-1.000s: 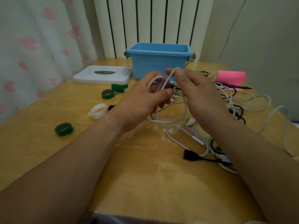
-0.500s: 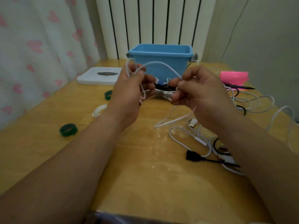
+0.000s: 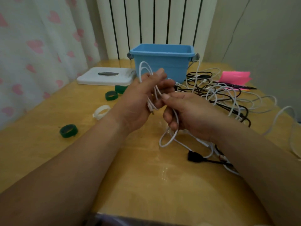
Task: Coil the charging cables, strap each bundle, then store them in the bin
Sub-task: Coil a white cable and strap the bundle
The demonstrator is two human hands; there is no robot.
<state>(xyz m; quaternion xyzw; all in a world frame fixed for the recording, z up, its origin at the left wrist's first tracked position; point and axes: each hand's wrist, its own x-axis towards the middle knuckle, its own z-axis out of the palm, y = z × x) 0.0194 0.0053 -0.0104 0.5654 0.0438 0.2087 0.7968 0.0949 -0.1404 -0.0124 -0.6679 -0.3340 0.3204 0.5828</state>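
My left hand (image 3: 138, 101) grips a white charging cable (image 3: 146, 69) folded into upright loops, with its plug ends hanging below the fingers. My right hand (image 3: 187, 111) pinches the same cable just right of the left fingers, and a loop of it droops from that hand to the tabletop. The blue bin (image 3: 162, 62) stands behind both hands at the back of the table. Strap rolls lie to the left: green ones (image 3: 68, 130) (image 3: 111, 95) and a white one (image 3: 101, 110).
A tangle of white and black cables (image 3: 224, 95) covers the table to the right, some running under my right forearm. A black connector (image 3: 194, 156) lies near it. A white lid (image 3: 105, 75), a pink pad (image 3: 235, 77) and a pen sit at the back.
Both hands dropped lower and came together. The arch of cable between them has become upright loops in my left hand, and my right hand now pinches lower on the cable.
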